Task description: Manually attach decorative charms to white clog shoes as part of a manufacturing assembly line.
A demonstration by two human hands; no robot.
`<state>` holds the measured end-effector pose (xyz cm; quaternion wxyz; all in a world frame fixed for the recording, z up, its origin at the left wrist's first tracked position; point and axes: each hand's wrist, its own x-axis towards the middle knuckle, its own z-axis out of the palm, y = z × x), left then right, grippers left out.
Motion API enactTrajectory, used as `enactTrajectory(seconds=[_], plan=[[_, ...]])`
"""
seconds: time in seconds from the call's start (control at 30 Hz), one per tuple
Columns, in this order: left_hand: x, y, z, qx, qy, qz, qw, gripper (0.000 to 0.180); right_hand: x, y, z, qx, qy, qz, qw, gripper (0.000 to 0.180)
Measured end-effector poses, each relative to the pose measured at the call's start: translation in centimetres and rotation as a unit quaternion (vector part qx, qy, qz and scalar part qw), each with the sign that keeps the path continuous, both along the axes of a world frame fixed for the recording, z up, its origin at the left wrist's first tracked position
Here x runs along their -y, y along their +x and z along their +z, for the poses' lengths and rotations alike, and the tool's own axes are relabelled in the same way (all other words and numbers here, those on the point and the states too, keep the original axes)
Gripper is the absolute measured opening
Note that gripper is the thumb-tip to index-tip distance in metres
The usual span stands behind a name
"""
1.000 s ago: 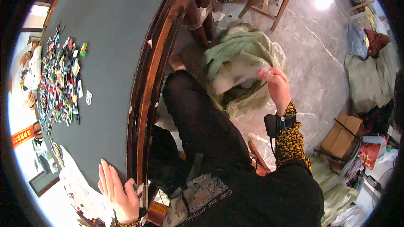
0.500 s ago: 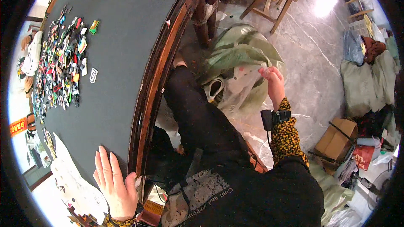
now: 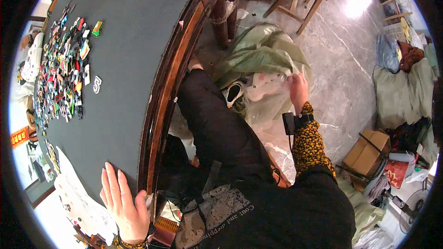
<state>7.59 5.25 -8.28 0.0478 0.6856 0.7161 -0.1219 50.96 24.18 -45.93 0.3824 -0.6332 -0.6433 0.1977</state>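
Note:
My left hand [image 3: 124, 210] lies flat on the dark table top [image 3: 124, 124], fingers stretched out, close to its wooden edge. Down at the right, my right hand [image 3: 299, 87] has its fingers closed on the rim of a clear plastic bag [image 3: 272, 106]. Through the plastic shows a pale, clog-like shoe with holes [image 3: 264, 85]. A pale green woven sack [image 3: 258, 48] lies open around the bag on the floor. Beside the bag, a white shoe with a dark opening [image 3: 234, 94] also shows in the sack.
Many small colourful charms [image 3: 67, 69] lie heaped across the table's far left, with a digit-shaped piece [image 3: 97, 84] apart from them. White sheeting [image 3: 76, 193] covers the table's near left. A wooden stool [image 3: 300, 7], cardboard box [image 3: 366, 153] and fan [image 3: 413, 212] stand around the floor.
My right hand has dropped slightly with the bag's rim, and the pale shoe shows more plainly through the plastic. My left hand stays flat on the table.

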Motion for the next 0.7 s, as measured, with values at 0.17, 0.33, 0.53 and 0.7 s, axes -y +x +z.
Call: enactTrajectory(seconds=[0.17,0.33,0.53,0.7], plan=[[0.1,0.1,-0.1,0.002,0.01,-0.002,1.0,0.062,0.7,-2.3,-3.8,-0.372,-0.27,-0.133,0.878,0.032],[0.1,0.2,0.2,0.0,0.004,0.013,1.0,0.062,1.7,-4.9,-3.5,0.124,-0.221,0.004,0.967,0.055],[-0.5,0.6,0.2,-0.01,0.002,-0.016,1.0,0.058,2.1,-2.7,-6.4,0.205,-0.487,0.027,0.849,0.058],[-0.2,0.5,0.0,-0.002,0.002,0.011,1.0,0.062,2.4,-3.7,-9.5,0.208,-0.554,0.092,0.801,0.067]])
